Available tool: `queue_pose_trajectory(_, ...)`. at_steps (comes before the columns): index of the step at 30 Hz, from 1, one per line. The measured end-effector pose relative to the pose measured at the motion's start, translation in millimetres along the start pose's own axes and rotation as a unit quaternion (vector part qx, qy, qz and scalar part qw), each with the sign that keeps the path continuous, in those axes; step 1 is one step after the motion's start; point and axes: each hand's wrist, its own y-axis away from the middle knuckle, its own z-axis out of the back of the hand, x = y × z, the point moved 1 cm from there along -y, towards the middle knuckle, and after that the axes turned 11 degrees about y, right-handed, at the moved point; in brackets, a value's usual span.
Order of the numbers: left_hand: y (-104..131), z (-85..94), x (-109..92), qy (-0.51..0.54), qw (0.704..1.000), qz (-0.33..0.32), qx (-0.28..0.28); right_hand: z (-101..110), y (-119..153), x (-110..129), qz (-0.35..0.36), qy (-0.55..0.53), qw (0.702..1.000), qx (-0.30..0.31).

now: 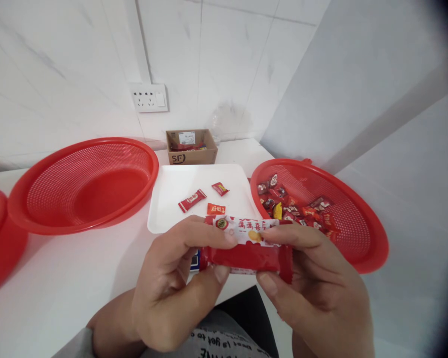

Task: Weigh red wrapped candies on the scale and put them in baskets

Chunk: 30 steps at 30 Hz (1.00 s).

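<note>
Two-handed grasp: left hand (171, 288) and right hand (321, 288) both pinching a red-and-white wrapped packet (246, 256) between thumb and fingers, held sideways at the near side of a white tray (164, 191). On the tray, three small wrapped sweets (192, 200). To the left, a wide red basket (52, 184). To the right, a red basket of sweets (373, 248). Beyond the tray, an open cardboard box (199, 157).

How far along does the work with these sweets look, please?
Partway, it seems. The pile in the right basket looks done. The left hand and right hand hold a red packet. Three sweets on the tray and packets in the box probably remain.
</note>
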Motion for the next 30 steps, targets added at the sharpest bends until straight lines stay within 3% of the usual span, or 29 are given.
queue_pose_trajectory(8,0.6,-0.1,0.4,0.000,1.000,-0.005,-0.014,-1.8,-1.2,0.5,0.004,-0.009,1.000,-0.002)
queue_pose_trajectory(21,-1.2,3.5,1.3,-0.077,0.994,-0.058,0.049,-1.4,0.4,-0.7,0.003,-0.014,1.000,-0.008)
queue_pose_trajectory(24,-1.2,2.9,-0.3,-0.121,0.990,-0.066,0.033,0.5,1.9,-3.1,0.001,-0.008,1.000,-0.013)
queue_pose_trajectory(30,-1.2,2.5,-1.2,-0.141,0.989,-0.031,0.022,5.7,4.2,-8.3,0.007,0.036,0.999,-0.010)
